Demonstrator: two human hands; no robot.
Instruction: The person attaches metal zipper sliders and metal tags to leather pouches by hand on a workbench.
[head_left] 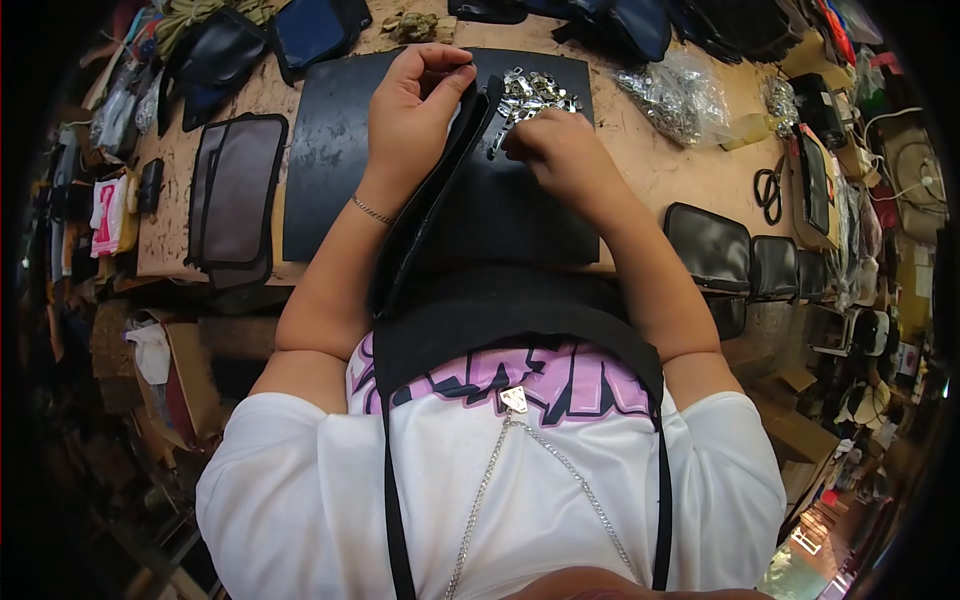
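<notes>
My left hand [420, 105] is closed, with thumb and fingers pinching the far end of a long, folded black leather-like pouch [437, 195]. The pouch stands on its edge and slants down towards my apron. My right hand [562, 150] is curled over the black mat [335, 160], fingers pressed together at the near side of a pile of small silvery metal zipper pulls [535, 92]. One metal piece lies right beside its fingertips. Whatever those fingers hold is hidden beneath the hand.
Grey-brown flat pouches [240, 190] lie at the left, small black pouches [708, 245] at the right front edge. A plastic bag of metal parts [680, 100] and black scissors [768, 192] are on the right. Dark bags [320, 35] line the table's far side.
</notes>
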